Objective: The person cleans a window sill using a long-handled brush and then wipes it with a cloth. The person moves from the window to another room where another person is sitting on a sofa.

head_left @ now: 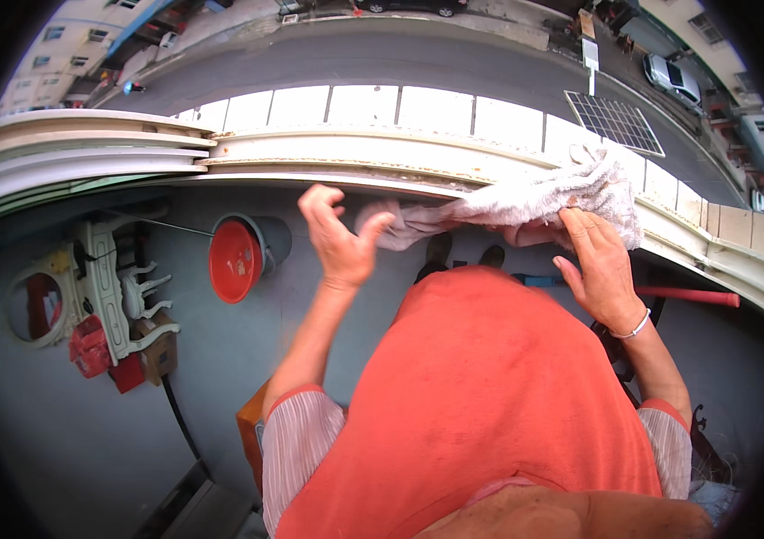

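Observation:
A damp-looking whitish-pink towel (525,202) lies bunched along the white window sill, part of it draped over the outer ledge and part hanging inside. My right hand (599,269) rests against the towel's right part, fingers stretched out over it and thumb apart. At the towel's left end, my left hand (343,241) is raised with spread fingers and holds nothing; its fingertips come close to the cloth, and I cannot tell whether they touch it.
The white window frame (337,148) runs across in front, with a street below beyond it. On the floor to the left stand a grey bucket (276,241) with a red basin (234,262) and a white ornate-legged table (108,278). A red pole (692,296) lies to the right.

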A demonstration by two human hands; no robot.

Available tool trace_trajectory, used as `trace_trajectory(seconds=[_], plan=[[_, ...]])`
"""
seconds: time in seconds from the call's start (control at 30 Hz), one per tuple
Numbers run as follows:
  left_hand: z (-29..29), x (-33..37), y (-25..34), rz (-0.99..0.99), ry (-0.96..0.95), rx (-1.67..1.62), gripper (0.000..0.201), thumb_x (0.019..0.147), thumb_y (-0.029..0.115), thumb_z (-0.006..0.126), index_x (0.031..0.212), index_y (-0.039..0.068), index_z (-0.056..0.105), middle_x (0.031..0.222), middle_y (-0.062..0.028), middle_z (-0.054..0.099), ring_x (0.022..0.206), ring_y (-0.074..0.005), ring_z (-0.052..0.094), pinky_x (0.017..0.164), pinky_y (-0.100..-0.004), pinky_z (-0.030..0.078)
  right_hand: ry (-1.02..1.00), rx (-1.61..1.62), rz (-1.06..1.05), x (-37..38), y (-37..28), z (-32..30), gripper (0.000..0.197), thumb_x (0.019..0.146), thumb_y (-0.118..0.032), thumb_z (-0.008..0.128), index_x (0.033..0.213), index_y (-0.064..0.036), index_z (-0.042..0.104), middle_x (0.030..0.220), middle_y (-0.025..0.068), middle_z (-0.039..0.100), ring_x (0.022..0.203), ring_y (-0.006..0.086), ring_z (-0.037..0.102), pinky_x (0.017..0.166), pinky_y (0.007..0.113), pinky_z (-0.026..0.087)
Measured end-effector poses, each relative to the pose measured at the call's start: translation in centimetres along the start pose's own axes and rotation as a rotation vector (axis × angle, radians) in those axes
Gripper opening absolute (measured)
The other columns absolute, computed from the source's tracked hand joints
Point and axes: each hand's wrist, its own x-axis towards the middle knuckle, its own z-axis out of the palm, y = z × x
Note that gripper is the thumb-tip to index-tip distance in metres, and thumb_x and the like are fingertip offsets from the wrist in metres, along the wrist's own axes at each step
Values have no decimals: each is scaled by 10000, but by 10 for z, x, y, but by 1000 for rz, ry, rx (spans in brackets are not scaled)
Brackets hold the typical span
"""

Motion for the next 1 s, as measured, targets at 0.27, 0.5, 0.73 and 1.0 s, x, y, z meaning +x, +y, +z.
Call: trace_trajectory(seconds=[0.27,0.5,0.73,1.0], plan=[[143,-77,26,-442,-526,-302,764,748,283,885,1294,-65,479,1246,-251,536,1186,-415,514,1013,-460,434,45,-18,16,-2,-3,6,651,803,-74,770,1397,4,517,1331,203,598,1230,391,562,1048,456,460],[237,-129,20,-643,-555,-669,907,675,243,914,1392,-30,431,1287,-234,539,1194,-371,542,1053,-436,437,71,-40,26,-3,-2,7,614,815,-84,760,1379,-8,529,1316,192,610,1229,381,568,1054,453,460],[226,-116,41,-1002,-983,-918,436,830,225,809,1197,48,654,1034,-103,708,801,-207,689,662,-362,570,66,-38,24,-3,-4,7,578,828,-77,740,1365,13,545,1311,200,608,1225,384,567,1049,448,455],[20,-63,-50,-712,-327,-593,219,736,-36,728,908,45,621,817,6,625,651,-82,592,556,-253,507,128,-39,15,-7,1,17,600,809,-61,750,1371,9,552,1320,186,603,1230,382,562,1057,455,450]])
